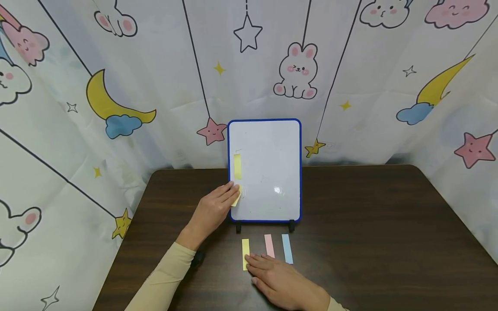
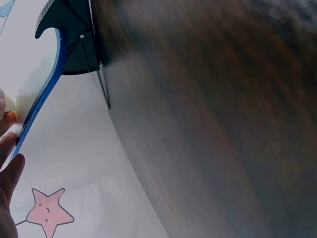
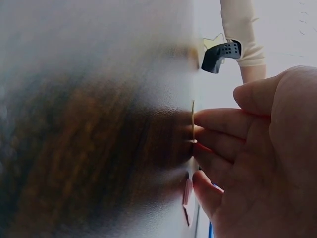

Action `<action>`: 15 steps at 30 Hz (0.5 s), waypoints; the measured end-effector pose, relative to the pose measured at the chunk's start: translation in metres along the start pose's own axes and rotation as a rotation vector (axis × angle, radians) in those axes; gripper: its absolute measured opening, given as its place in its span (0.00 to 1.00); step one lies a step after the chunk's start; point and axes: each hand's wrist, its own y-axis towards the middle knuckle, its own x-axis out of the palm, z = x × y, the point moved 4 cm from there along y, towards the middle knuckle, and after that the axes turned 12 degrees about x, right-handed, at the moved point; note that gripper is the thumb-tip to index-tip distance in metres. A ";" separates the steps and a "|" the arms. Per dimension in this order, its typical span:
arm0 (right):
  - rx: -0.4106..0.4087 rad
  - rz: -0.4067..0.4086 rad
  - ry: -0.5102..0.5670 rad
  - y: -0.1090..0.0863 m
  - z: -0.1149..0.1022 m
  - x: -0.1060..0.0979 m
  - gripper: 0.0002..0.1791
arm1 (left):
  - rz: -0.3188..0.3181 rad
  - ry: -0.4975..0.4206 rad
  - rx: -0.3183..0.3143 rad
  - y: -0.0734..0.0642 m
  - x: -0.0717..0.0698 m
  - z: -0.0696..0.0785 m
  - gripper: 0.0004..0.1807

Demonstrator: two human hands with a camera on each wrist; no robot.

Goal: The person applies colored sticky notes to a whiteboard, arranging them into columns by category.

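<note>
A small whiteboard (image 1: 268, 172) with a blue frame stands upright on the table. My left hand (image 1: 215, 205) reaches its lower left side, straight fingers pressing a yellow paper strip (image 1: 235, 202) that they partly cover. Above it, another yellow strip (image 1: 237, 166) is stuck to the board. In the left wrist view, fingers (image 2: 7, 144) lie at the board's blue edge. My right hand (image 1: 282, 280) is palm down over the table, fingers extended, fingertips at the edge of a third yellow strip (image 1: 245, 248). The right wrist view shows these fingers (image 3: 223, 121) against that strip's thin edge.
A pink strip (image 1: 269, 245) and a blue strip (image 1: 287, 249) lie on the dark wooden table (image 1: 369, 233) just beyond the right hand. Black feet (image 1: 238, 226) hold the board up. A white curtain (image 1: 163, 52) with cartoon drawings hangs behind the table.
</note>
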 end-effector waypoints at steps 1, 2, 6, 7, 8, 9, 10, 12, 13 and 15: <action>-0.002 0.003 -0.001 0.000 0.000 0.000 0.28 | 0.001 0.004 0.002 0.000 0.000 0.000 0.25; -0.004 0.008 -0.004 0.000 0.000 0.000 0.28 | 0.002 0.008 0.003 0.000 0.000 0.000 0.25; 0.002 0.007 -0.002 0.000 0.000 0.000 0.28 | 0.004 0.019 0.005 0.001 -0.001 0.001 0.25; 0.005 0.003 0.000 0.000 0.000 0.000 0.28 | 0.002 0.022 0.005 0.001 -0.001 0.001 0.25; 0.011 -0.004 0.002 0.000 0.000 0.000 0.29 | -0.002 0.024 0.003 0.001 0.000 0.002 0.26; 0.016 -0.010 0.005 0.001 0.001 0.000 0.29 | -0.005 0.026 0.001 0.001 0.000 0.002 0.26; 0.022 -0.016 0.007 0.001 0.001 0.001 0.29 | -0.009 0.026 -0.002 0.001 0.000 0.002 0.27; 0.030 -0.021 0.006 0.001 0.001 0.001 0.29 | -0.020 0.025 -0.009 0.000 0.000 0.003 0.28; 0.031 -0.020 0.005 0.001 0.000 0.001 0.29 | -0.025 0.024 -0.012 0.000 0.001 0.003 0.28; 0.029 -0.009 0.001 0.001 0.000 0.001 0.28 | -0.035 0.019 -0.019 0.000 0.001 0.004 0.29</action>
